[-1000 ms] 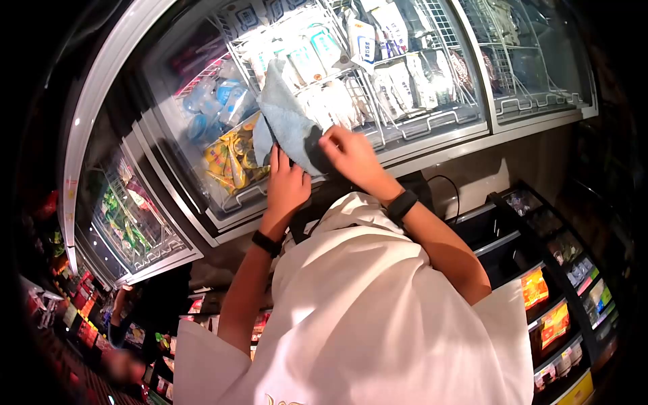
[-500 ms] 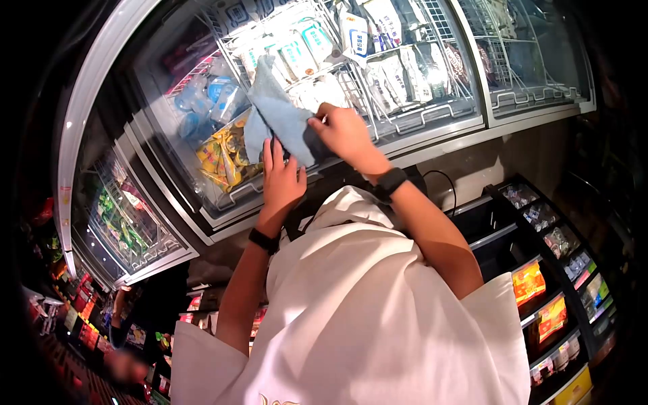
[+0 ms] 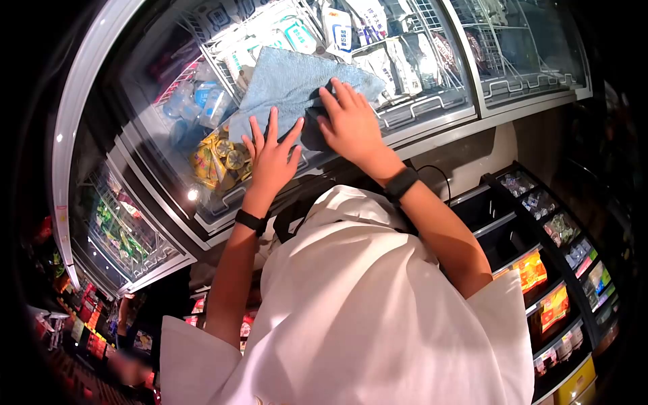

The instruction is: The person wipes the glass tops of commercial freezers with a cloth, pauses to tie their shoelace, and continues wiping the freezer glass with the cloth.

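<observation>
A blue-grey cloth lies spread on the glass top of a freezer. My left hand rests at the cloth's lower edge with its fingers spread. On the right part of the cloth lies my right hand, its fingers extended and slightly apart. Dark bands circle both wrists. Under the glass, yellow packets show below and left of the cloth, and blue-and-clear packages sit above them. White packs fill wire baskets further back.
On the left, another freezer section holds green packets. A dark shelf rack with orange bags stands at the lower right. Another person, blurred, is at the lower left, near more shelves.
The cloth was folded and partly lifted between both hands; now it is spread wider over the glass. My right hand has let go of its edge and flattened, and my left fingers have spread.
</observation>
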